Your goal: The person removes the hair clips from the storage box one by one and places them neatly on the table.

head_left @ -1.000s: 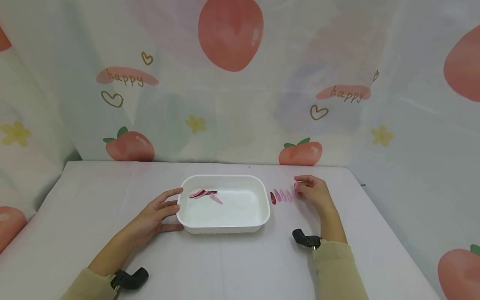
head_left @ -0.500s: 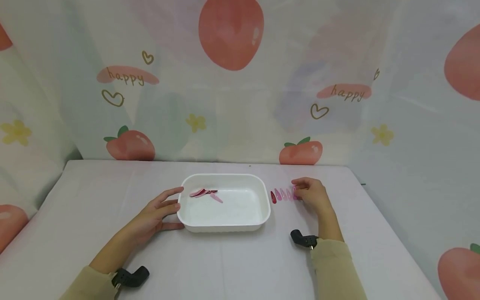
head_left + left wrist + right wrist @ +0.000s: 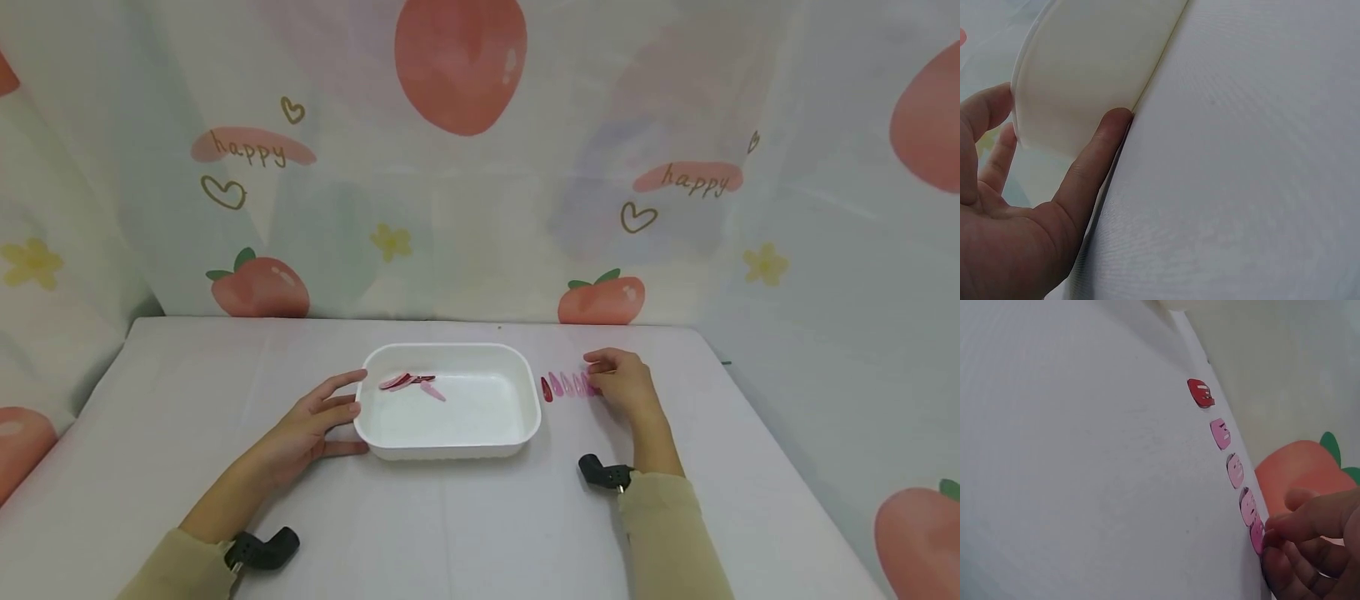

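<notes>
A white plastic tray [image 3: 480, 417] stands mid-table. My left hand [image 3: 306, 427] rests against its left side, fingertips at the rim and thumb [image 3: 1094, 169] low along the outer wall. Inside lie several snap hair clips, red and pink, in a loose heap, with one light pink clip [image 3: 432, 391] apart. Right of the tray, hair clips lie in a row, starting with a red clip [image 3: 546, 389], then pink ones. My right hand [image 3: 624, 385] pinches a bright pink hair clip [image 3: 1257, 536] at the row's right end, close to a light pink clip [image 3: 1247, 507].
White cloth covers the table [image 3: 450, 525]. Behind it hangs a printed curtain [image 3: 480, 225] with peaches and lettering, meeting the table's back edge just beyond the tray and clips. Black wrist mounts [image 3: 262, 548] stick out inward from both sleeves.
My right hand has moved a little left, bringing the bright pink hair clip down to the row's right end. The left hand keeps its place on the tray.
</notes>
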`<action>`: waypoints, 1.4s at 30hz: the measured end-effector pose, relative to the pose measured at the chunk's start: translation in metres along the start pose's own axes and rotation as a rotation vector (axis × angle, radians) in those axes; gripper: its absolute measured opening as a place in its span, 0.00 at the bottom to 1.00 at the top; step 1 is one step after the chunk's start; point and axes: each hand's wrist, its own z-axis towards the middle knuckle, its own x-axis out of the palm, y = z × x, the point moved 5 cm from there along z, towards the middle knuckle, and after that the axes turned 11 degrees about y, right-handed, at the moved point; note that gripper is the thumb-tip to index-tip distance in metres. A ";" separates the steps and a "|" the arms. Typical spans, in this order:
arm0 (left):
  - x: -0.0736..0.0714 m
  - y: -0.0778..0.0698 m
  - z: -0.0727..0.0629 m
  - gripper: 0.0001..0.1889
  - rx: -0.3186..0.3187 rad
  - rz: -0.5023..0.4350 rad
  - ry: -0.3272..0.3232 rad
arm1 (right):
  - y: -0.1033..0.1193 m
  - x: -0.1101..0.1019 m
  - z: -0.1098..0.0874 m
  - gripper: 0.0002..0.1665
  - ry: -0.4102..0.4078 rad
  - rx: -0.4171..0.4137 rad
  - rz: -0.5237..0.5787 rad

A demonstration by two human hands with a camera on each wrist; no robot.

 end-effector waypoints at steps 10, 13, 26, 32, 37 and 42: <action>-0.001 -0.001 0.000 0.33 0.008 0.003 0.002 | 0.035 0.006 -0.002 0.22 0.029 -0.102 0.230; 0.000 0.000 -0.001 0.33 0.008 -0.003 0.001 | 0.050 0.012 -0.004 0.22 0.060 -0.162 0.317; 0.001 -0.001 0.001 0.32 0.008 -0.003 0.000 | 0.110 0.042 -0.020 0.18 0.151 -0.316 0.342; 0.002 0.000 0.002 0.32 0.014 -0.018 0.003 | 0.125 0.061 -0.021 0.18 0.223 -0.349 0.316; 0.001 0.002 0.002 0.33 0.006 -0.022 0.002 | 0.140 0.080 -0.021 0.19 0.305 -0.379 0.283; 0.000 0.001 0.001 0.33 0.003 -0.013 -0.008 | 0.165 0.093 -0.024 0.18 0.325 -0.405 0.288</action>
